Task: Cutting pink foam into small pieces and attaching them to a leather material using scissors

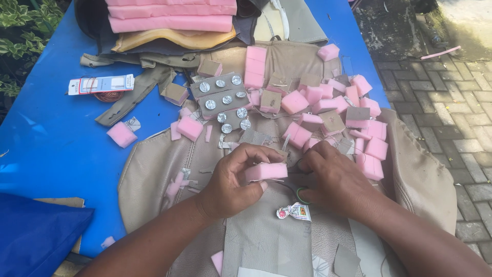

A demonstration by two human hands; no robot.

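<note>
From the head view, the left hand (233, 179) is clamped on a rectangular pink foam block (265, 171), held steady just above the beige leatherette seat cover (154, 174) spread over the blue surface (51, 143). The right hand (333, 177), fingers pinched together, touches the block's right end, seemingly working thin thread. Beyond the block lie loose pink foam cubes (333, 110) and round silver buttons (225, 100) on a grey strip.

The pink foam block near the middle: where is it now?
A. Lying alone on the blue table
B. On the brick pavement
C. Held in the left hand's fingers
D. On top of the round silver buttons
C: the left hand grips the pink foam block over the beige cover.
</note>
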